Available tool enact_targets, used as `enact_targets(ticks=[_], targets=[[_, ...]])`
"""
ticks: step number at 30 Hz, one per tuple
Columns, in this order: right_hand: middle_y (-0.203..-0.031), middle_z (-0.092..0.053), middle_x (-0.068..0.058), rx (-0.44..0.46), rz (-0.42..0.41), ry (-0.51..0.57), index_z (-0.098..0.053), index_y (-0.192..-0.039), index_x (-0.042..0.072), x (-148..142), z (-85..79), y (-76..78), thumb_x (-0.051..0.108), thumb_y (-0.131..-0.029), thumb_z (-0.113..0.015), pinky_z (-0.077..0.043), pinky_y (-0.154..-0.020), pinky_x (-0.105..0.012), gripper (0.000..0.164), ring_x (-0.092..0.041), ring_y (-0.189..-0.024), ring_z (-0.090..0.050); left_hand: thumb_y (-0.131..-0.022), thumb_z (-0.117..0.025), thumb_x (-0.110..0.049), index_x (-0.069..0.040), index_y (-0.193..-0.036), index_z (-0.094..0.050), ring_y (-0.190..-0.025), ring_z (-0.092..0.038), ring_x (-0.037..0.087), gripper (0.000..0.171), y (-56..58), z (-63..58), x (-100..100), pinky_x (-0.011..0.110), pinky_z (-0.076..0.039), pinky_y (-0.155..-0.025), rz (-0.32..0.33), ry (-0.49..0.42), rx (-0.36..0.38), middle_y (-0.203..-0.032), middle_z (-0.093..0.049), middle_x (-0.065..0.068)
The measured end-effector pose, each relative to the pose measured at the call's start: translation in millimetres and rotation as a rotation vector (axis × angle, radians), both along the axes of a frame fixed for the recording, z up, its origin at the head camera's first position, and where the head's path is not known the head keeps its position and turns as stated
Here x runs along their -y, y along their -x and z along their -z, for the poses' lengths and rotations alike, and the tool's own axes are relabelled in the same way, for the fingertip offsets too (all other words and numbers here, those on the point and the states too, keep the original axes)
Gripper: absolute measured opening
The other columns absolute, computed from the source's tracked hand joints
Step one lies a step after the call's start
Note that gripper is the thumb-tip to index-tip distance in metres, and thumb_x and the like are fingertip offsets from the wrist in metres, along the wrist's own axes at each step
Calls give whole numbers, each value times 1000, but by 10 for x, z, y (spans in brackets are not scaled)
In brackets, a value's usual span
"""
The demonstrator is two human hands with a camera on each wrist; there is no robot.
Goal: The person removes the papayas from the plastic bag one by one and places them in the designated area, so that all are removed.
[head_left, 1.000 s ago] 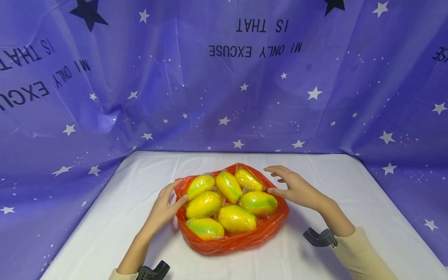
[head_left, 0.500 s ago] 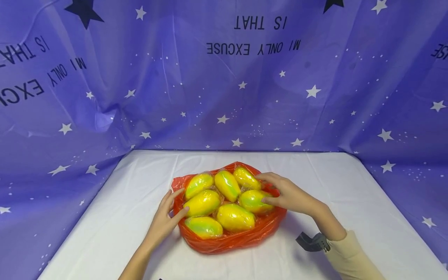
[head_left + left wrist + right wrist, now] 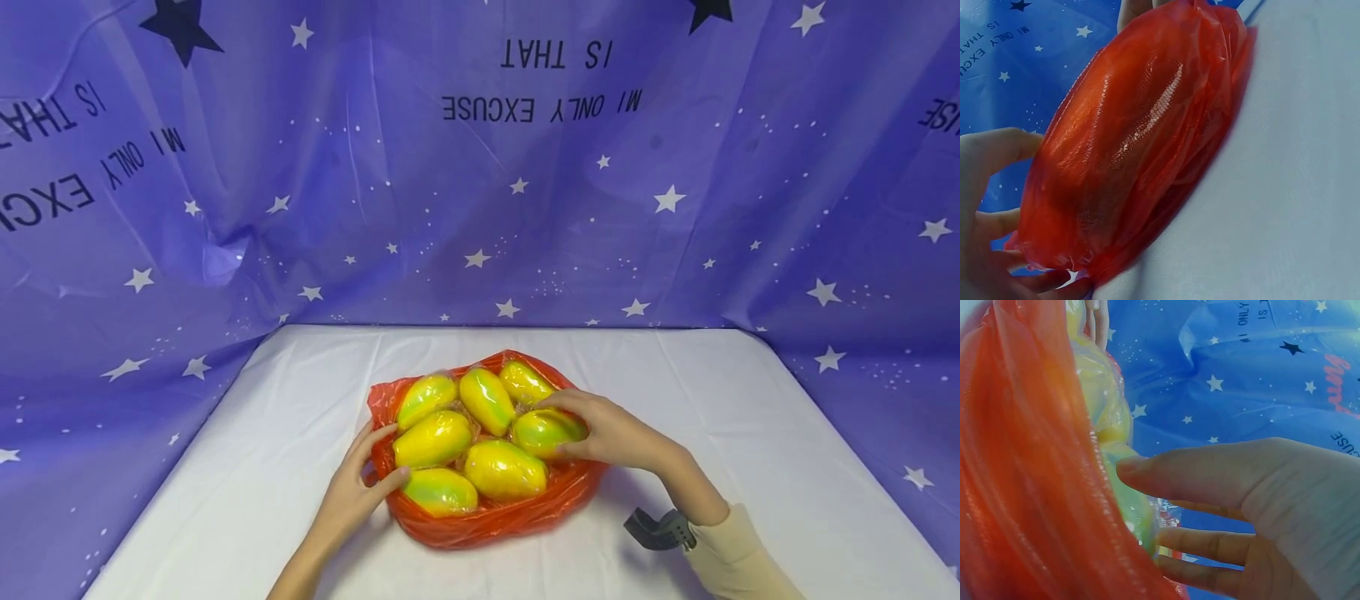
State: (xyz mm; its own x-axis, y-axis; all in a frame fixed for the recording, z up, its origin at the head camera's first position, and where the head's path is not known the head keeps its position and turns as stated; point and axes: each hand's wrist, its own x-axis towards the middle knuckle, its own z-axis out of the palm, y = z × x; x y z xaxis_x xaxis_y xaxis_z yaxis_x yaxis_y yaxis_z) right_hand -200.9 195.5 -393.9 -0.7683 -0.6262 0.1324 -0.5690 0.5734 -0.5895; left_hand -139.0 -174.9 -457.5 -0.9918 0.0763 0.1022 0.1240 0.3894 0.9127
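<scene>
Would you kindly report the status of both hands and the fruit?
Right hand astride rightmost fruit, grip unclear. Left hand at left side of red bag. Seven fruits visible inside. Nothing seen in the way.

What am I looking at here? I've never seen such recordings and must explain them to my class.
There is no robot: these are a person's bare left hand and right hand. The wide view comes from a camera worn on the head; the two close views come from cameras on the wrists. On the white-covered table sits an open red plastic bag, with seven clear-wrapped, yellow-green fruits showing. The left hand touches the bag's left edge. The right hand has its thumb and fingers around the rightmost fruit, which lies in the bag; how firmly, I cannot tell. Behind hangs a purple star-patterned backdrop.
</scene>
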Motion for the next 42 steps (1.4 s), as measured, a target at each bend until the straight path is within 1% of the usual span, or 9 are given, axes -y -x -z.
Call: enact_targets(ticks=[3, 6, 9, 16, 22, 29, 38, 42], targets=[[-130, -57, 4, -22, -7, -25, -60, -129, 16, 10, 29, 6, 19, -78, -80, -41, -102, -46, 54, -19, -121, -51, -86, -73, -37, -18, -142, -46, -140, -24, 42, 65, -18, 2, -7, 55, -37, -102, 11, 42, 15, -160, -8, 13], [-131, -55, 3, -31, -6, -46, -61, -128, 18, 17, 54, 14, 19, -77, -81, -40, -103, -48, 55, -20, -122, -50, -84, -73, -39, -17, -145, -43, -140, -22, 43, 71, -32, -1, -15, 59, -38, -100, 22, 89, 13, -160, -8, 15], [-132, -54, 2, -33, 1, -60, -61, -128, 18, 16, 74, 17, 19, -76, -82, -39, -102, -50, 56, -22, -122, -49, -82, -75, -40, -16, -146, -41, -140, -19, 44, 76, -35, 11, -14, 61, -36, -100, 30, 113, 7, -160, -8, 16], [-130, -54, 1, -24, -21, -35, -60, -129, 16, -9, 134, 21, 14, -74, -82, -37, -104, -49, 60, -22, -123, -46, -80, -77, -39, -15, -149, -37, -142, -16, 43, 83, -42, 34, -17, 59, -32, -104, 44, 113, 18, -160, -7, 15], [-131, -53, 3, -48, -21, -28, -59, -130, 16, -14, 174, 42, 11, -71, -81, -35, -106, -50, 63, -22, -125, -44, -80, -78, -39, -15, -149, -36, -142, -15, 43, 85, -30, 48, -24, 61, -28, -105, 55, 102, 5, -160, -7, 16], [-131, -55, 4, -51, -21, -25, -59, -130, 17, 5, 203, 68, 10, -74, -79, -35, -106, -49, 60, -22, -126, -44, -79, -77, -42, -17, -150, -35, -142, -13, 42, 85, -46, 75, -3, 62, -26, -105, 45, 132, 4, -160, -7, 16], [-131, -55, 7, -39, -19, -4, -59, -131, 18, -15, 195, 77, 9, -75, -80, -35, -106, -49, 61, -21, -127, -45, -79, -77, -43, -19, -150, -34, -142, -16, 42, 87, -44, 75, -14, 59, -30, -105, 46, 144, 28, -160, -6, 16], [-132, -55, 6, -33, -15, 8, -58, -132, 17, -19, 189, 74, 10, -75, -80, -36, -106, -49, 62, -22, -127, -45, -79, -77, -44, -19, -150, -33, -142, -17, 42, 87, -43, 62, -13, 59, -30, -105, 43, 144, 38, -160, -6, 15]])
